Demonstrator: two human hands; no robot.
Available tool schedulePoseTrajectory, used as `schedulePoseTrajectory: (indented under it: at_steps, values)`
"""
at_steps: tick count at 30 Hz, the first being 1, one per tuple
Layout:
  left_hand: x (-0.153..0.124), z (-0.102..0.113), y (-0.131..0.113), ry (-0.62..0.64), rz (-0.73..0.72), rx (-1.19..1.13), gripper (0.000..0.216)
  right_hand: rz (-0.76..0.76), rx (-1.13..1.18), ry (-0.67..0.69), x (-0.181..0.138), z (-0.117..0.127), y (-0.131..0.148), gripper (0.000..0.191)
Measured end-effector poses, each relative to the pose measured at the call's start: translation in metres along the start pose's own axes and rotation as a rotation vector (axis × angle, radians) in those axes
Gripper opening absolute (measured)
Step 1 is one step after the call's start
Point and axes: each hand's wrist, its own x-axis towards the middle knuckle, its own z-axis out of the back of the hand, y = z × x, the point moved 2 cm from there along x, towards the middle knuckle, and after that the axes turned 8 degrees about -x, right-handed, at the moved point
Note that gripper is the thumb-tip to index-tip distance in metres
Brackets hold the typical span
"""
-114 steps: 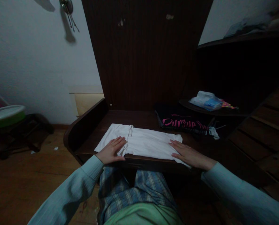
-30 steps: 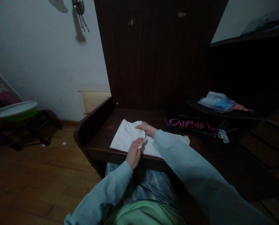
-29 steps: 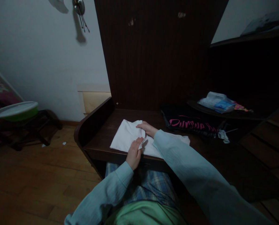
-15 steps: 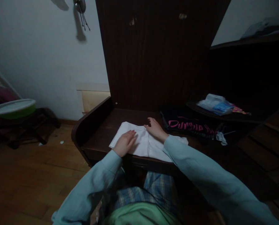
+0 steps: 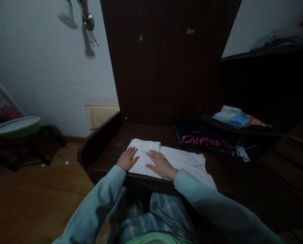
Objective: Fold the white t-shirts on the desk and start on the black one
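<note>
A white piece of cloth (image 5: 187, 159), probably a garment, lies folded in part on the dark wooden desk (image 5: 105, 154). Its left portion is doubled over, with a fold edge running near the middle. My left hand (image 5: 127, 158) rests flat on the left side of the cloth, fingers spread. On the doubled part near that edge, my right hand (image 5: 162, 164) lies palm down with its fingers stretched out. Part of the cloth's front right is hidden under my right sleeve.
Behind the cloth to the right lies a black folded item with pink lettering (image 5: 204, 139). A plastic packet (image 5: 232, 117) sits on a rounded shelf. A raised side panel (image 5: 97, 135) bounds the desk's left. A green-and-white basin (image 5: 16, 127) stands on a stool at far left.
My right hand has come down and nearer to me, now flat on the cloth. My left hand has shifted left. More of the cloth's right part shows. The view has tilted up slightly.
</note>
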Motion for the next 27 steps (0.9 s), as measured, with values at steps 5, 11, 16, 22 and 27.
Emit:
schedulePoseTrajectory:
  at_steps: [5, 11, 16, 22, 27]
  values:
    - [0.001, -0.001, 0.003, -0.022, -0.014, -0.003, 0.048, -0.009, 0.039, -0.022, -0.027, 0.009, -0.014, 0.057]
    - [0.003, -0.005, 0.008, -0.023, -0.006, -0.006, 0.049, -0.251, -0.071, -0.033, -0.107, 0.027, -0.085, 0.049]
    - [0.003, -0.006, 0.009, -0.01, 0.006, -0.006, 0.052, -0.521, -0.067, -0.13, -0.157, 0.042, -0.139, 0.051]
    - [0.003, -0.002, 0.006, 0.003, 0.009, -0.001, 0.052, -0.771, 0.216, -0.286, -0.161, 0.054, -0.149, 0.044]
    - [0.003, -0.001, 0.004, 0.016, 0.021, -0.019, 0.052, -0.72, 0.07, -0.175, -0.145, 0.062, -0.132, 0.051]
